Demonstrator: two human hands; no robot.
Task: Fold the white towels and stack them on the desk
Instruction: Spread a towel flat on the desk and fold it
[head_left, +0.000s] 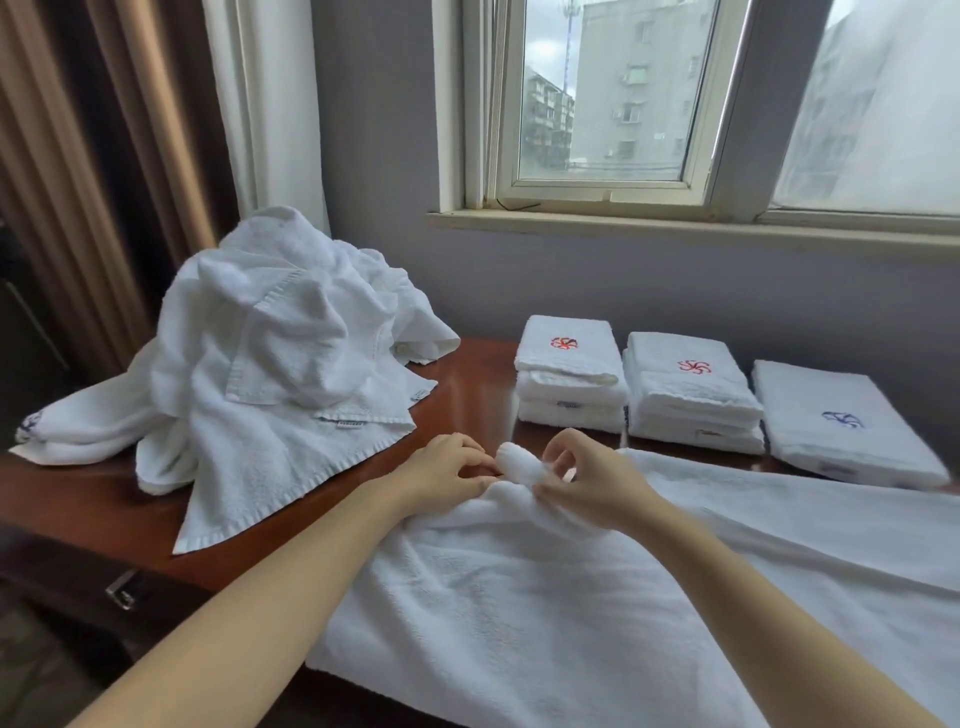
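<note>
- Right below the window (602, 104), on the desk (467, 384), the finished work is lined up. There's a first stack (569, 379) of folded towels with a red emblem on top, and a second stack (691, 395) touching it on the right, also red-marked. Further right lies a flat folded towel (841, 421) with a blue emblem.
- Down and left of the window, a big heap (270, 353) of crumpled white towels covers that end of the desk. I can't count them, but plenty is left to fold.
- Further below the window, in front of the stacks, the spread towel (519, 597) is the one in play. It lies across the desk and runs toward the camera with no fold in it yet.
- So by my reading a good share is folded and stacked, this towel is only at its opening step, and the heap waits.
- Both bare forearms reach forward and meet at the spread towel's end nearest the window, where a corner (517, 462) is bunched into a small roll.
- The left hand (447, 467) sits knuckles up with fingers curled. Thumb and fingertips look to pinch the edge just beside the bunch.
- The right hand (587, 478) has its wrist raised. Thumb and forefinger pinch the bunch itself, and the other fingers arch loosely above it.
- Neither hand is flat on the cloth, so this looks like a hunt for the corner.
</note>
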